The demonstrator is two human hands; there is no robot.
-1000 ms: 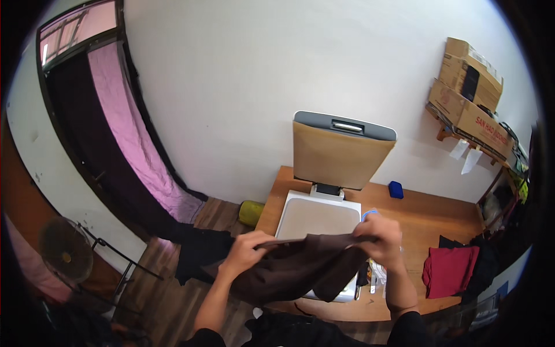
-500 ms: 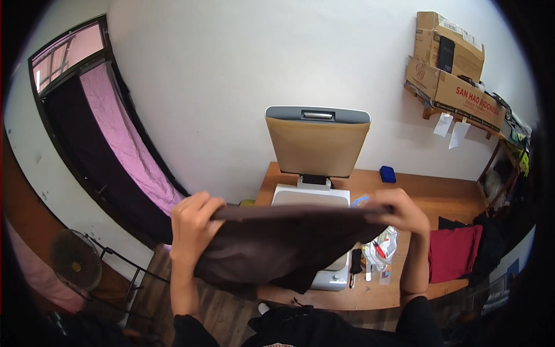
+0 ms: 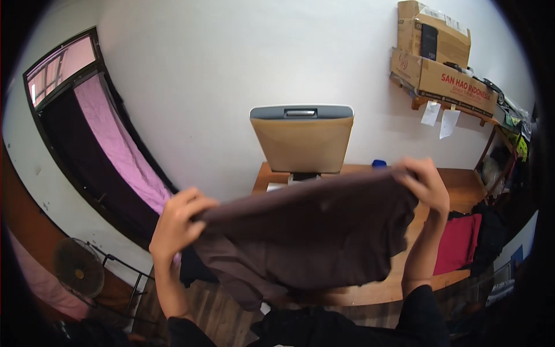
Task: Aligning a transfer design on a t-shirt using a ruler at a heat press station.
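Observation:
A dark brown piece of cloth (image 3: 306,231), perhaps a garment, hangs stretched between my two hands above the table. My left hand (image 3: 179,222) is closed on its left upper corner. At the other end my right hand (image 3: 425,182) pinches the right upper corner and is raised higher, so the top edge slants upward to the right. The lower part droops in loose folds. Behind the cloth stands a heat press (image 3: 302,141) with its tan upper plate tilted up; the cloth hides most of its base.
The wooden table (image 3: 462,179) carries folded red cloth (image 3: 457,243) beside black cloth (image 3: 490,237) at the right. A small blue item (image 3: 379,163) lies near the wall. Cardboard boxes (image 3: 457,87) sit on a wall shelf at upper right. A fan (image 3: 79,266) stands at left.
Both hands have moved apart, spreading the cloth wider. My right hand has risen, and the cloth now covers the press base and small tools seen before. The view has shifted slightly.

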